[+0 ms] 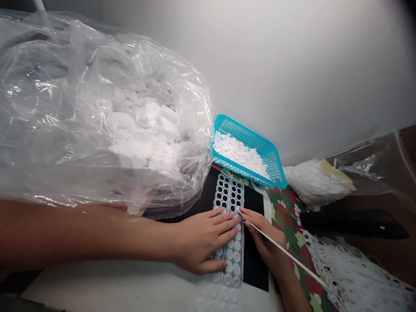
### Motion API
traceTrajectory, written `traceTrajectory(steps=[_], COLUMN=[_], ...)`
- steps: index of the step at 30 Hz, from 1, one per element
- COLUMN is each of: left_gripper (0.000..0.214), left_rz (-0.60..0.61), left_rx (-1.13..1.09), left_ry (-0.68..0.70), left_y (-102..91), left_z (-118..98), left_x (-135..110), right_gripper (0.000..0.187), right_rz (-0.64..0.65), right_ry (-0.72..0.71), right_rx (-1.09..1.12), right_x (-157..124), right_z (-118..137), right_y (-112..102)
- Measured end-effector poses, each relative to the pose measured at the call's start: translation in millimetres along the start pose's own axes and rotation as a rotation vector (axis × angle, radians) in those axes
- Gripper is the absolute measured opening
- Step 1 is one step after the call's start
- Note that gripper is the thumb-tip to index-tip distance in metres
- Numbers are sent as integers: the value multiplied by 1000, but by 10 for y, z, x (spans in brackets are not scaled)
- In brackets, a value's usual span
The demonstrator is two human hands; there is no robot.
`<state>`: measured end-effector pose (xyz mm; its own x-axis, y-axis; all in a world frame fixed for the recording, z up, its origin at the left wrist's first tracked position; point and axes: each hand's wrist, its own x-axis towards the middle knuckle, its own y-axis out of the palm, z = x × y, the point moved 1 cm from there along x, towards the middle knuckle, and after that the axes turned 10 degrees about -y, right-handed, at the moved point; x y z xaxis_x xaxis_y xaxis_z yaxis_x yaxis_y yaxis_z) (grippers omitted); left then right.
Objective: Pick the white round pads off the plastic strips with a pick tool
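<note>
1. On the black mat, the clear strip is lying flat, its near rows showing white discs, its far rows showing dark rounds.
2. We are judging the strip light, thin and bendy, with a smooth, perhaps slippery face; its long edges are offering the best hold, ideally with a palm backing the middle against buckling.
3. Our left hand is resting across it, palm down, fingers straight and slightly parted, gripping nothing.
4. Our right hand is bending over the right edge, its fingers seemingly gripping a thin white stick; the exact pinch is escaping our view.
5. Beyond the far end, a blue basket is holding white bits.
6. Beyond our left forearm, a big bag is bulging with white pieces.
7. To the right, a black handle, ringed scraps and a smaller bag are lying beside patterned cloth.
</note>
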<state>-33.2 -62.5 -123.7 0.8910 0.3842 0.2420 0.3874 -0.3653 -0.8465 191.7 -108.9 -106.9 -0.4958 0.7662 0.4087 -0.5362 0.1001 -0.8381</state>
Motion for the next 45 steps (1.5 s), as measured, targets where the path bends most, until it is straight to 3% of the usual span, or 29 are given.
traceTrajectory(steps=[11,16,23,25,29,31,45], left_gripper=[65,65,65,65,64,64,61], left_rz=[-3,-9,-16,-16,-27,-34,-40], left_rx=[47,65,72,65,36,28,24], left_ry=[39,55,53,46,41,41,42], left_y=[-23,-14,-8,-11,-29,-36,-32], left_z=[-7,-12,-6,-2,0,-1,-3], left_x=[15,19,16,16,18,21,22], right_gripper=[38,35,30,32,34,35,29], right_rz=[-19,-151,-377,-334,-36,36,96], right_ry=[-70,17,151,108,-73,-124,-109], right_rx=[-152,-300,-512,-432,-226,-187,-77], right_x=[-84,-18,86,55,-40,-68,50], right_z=[-73,-68,112,133,69,25,152], right_y=[130,115,-102,-111,-41,-19,-114])
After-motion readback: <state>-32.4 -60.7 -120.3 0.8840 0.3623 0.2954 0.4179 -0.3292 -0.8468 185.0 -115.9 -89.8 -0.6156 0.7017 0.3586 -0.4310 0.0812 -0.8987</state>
